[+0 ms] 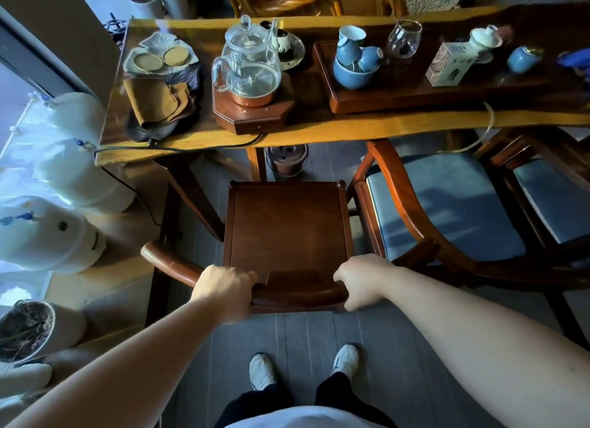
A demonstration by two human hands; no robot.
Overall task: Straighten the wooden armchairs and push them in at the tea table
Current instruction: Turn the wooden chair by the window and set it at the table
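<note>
The wooden armchair (287,229) is standing right in front of me, its bare seat pointing at the tea table (319,129). Its front edge is sitting just short of the table's edge, not under it yet. My left hand (225,288) is wrapping around the curved back rail on the left, and my right hand (360,280) is wrapping around it on the right, fingers curled tight on the wood. Both hands are about equally near. The chair is lying straight ahead of my fingers, so I think the next push should go forward. Another armchair with a blue cushion (447,204) is sitting close beside it on the right.
</note>
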